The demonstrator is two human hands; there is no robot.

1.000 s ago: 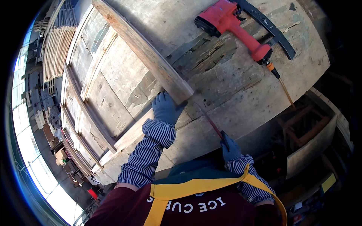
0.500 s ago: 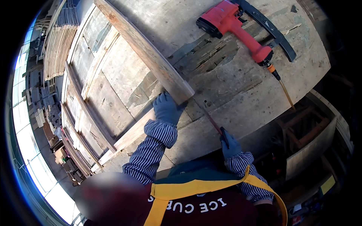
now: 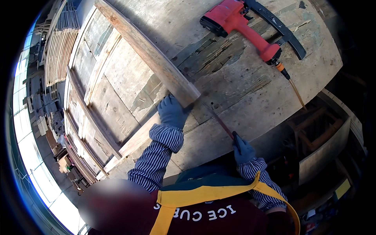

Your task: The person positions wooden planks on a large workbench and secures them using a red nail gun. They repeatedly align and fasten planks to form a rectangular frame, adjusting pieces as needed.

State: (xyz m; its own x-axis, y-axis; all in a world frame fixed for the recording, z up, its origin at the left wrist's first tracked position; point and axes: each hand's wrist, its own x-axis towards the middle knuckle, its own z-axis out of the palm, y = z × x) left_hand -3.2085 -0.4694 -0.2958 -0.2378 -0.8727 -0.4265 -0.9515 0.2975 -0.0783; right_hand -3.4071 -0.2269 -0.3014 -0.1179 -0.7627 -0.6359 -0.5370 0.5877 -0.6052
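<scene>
A wooden frame (image 3: 150,53) of several boards lies on the worn worktable, its near corner in front of me. My left hand (image 3: 171,111), in a blue-grey glove, grips the frame at that corner, with some fingers hidden under the board's end. In my gloved right hand (image 3: 244,151) is a long, thin, reddish-brown tool with a black handle (image 3: 236,141); its exact kind is unclear. The tool's shaft (image 3: 221,123) slants over the tabletop toward the board's end. Its tip lies close to the wood, and I cannot tell whether they touch.
A red nail gun (image 3: 244,29) with a black magazine lies at the far right of the worktable (image 3: 235,92), its hose (image 3: 297,94) running over the edge. Below right stands a wooden box (image 3: 325,150). Stacked slats (image 3: 60,55) stand at the far left.
My right hand has shifted slightly right with the tool, drawing it a little back from the board's end. My left hand stays at the corner. The view has moved slightly.
</scene>
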